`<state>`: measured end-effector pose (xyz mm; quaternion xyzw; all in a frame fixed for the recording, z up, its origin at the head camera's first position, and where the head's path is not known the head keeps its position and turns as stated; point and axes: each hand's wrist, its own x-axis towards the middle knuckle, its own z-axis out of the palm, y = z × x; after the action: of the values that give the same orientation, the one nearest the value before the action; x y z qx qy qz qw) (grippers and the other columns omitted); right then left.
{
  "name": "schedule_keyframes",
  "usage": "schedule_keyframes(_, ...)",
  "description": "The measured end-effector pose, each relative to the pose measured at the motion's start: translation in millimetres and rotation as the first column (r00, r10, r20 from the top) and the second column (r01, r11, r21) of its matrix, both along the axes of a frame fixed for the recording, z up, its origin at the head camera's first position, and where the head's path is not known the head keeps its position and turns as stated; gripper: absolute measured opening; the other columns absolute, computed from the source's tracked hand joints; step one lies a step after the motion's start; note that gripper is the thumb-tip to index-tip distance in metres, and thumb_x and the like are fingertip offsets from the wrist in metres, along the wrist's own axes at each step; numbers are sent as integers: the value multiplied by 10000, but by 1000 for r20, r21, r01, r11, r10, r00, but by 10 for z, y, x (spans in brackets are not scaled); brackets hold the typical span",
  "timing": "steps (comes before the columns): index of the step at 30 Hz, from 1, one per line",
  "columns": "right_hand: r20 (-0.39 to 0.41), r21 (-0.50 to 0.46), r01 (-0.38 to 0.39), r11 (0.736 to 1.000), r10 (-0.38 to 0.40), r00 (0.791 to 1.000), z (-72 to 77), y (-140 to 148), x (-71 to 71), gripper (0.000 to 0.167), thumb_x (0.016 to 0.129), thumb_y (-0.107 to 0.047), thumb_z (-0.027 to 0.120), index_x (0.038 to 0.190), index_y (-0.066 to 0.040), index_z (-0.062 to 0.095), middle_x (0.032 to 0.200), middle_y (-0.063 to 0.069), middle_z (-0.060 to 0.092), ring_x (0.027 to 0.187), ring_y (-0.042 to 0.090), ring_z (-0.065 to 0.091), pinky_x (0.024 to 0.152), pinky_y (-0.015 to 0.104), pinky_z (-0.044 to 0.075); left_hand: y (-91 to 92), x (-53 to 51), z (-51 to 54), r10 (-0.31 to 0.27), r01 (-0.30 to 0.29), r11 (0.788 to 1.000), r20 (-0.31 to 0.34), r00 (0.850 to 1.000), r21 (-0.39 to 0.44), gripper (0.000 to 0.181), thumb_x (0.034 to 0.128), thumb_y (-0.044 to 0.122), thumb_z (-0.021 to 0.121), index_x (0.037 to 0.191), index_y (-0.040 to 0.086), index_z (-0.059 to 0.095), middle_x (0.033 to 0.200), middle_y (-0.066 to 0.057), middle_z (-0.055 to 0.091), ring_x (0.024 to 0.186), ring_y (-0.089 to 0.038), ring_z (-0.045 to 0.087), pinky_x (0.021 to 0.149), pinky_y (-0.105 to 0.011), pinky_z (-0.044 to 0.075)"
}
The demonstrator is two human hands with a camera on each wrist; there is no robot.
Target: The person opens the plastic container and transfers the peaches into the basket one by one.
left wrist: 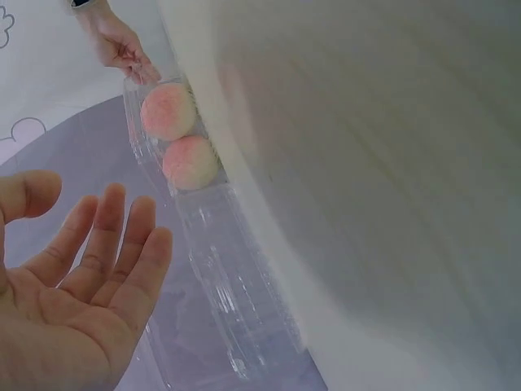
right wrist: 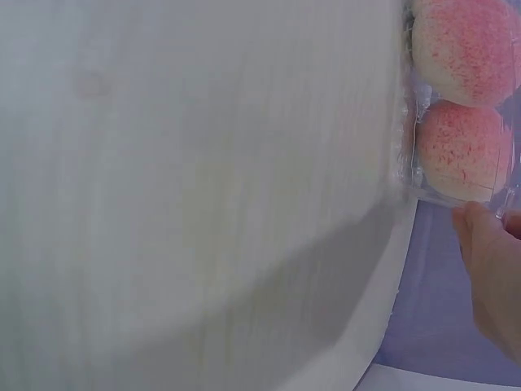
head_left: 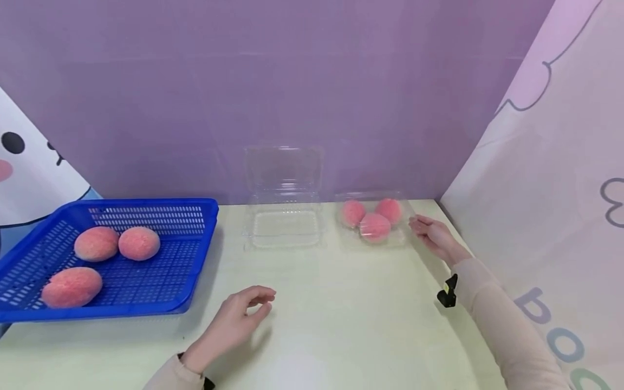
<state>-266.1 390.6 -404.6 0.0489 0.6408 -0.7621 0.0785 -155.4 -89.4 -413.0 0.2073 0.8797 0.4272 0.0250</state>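
Note:
At the back right of the table, a clear plastic clamshell box (head_left: 403,238) holds three pink peaches (head_left: 375,227). My right hand (head_left: 435,236) pinches this box's right edge between thumb and fingers, as the right wrist view also shows at the rim beside a peach (right wrist: 464,151). The lid seems to lie over the fruit; whether it is latched I cannot tell. My left hand (head_left: 236,319) hovers above the front middle of the table, fingers loosely bent, holding nothing. In the left wrist view its palm (left wrist: 73,326) faces up with the fingers spread apart.
Beside the filled box stands another clear clamshell box (head_left: 285,246), its lid (head_left: 284,168) raised against the purple backdrop. A blue plastic basket (head_left: 161,287) with three peaches (head_left: 72,287) sits at the left. A printed curtain (head_left: 551,189) borders the right side.

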Motion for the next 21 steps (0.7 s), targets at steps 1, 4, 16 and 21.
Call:
schedule_keyframes(1,15,-3,1,1000,-1,1000,35,-30,35,602,964,-8,292,1429,40,-87,1507,210,-78,1401,273,-8,1097,178,206,15,-4,1,-3,3,1000,-5,1000,-1,207,861,109,611,1065,118,645,1007,33,672,939,-141,632,852,-347,508)
schedule_keyframes(4,29,-6,-11,1000,11,1000,97,-83,134,567,977,14,246,1421,43,-105,1515,199,-22,1393,288,-33,1112,188,164,71,-11,10,-21,22,1000,-20,1000,5,203,858,99,611,1057,107,649,1004,33,671,930,-144,633,844,-334,512)
schedule_keyframes(16,8,30,-37,999,37,999,116,-27,292,585,961,23,306,1415,95,-56,947,-180,575,1117,16,501,1091,231,275,598,-235,79,-195,180,976,129,972,120,294,909,149,545,1186,56,576,1168,-80,614,1083,-239,580,932,-385,471)
schedule_keyframes(21,46,84,-28,996,24,999,142,-42,179,568,982,-43,253,1429,48,-86,1346,78,378,1202,65,409,1105,288,252,1077,-658,2,-226,128,947,328,917,294,498,938,262,501,1362,25,393,1383,-145,437,1267,-299,427,1039,-432,367)
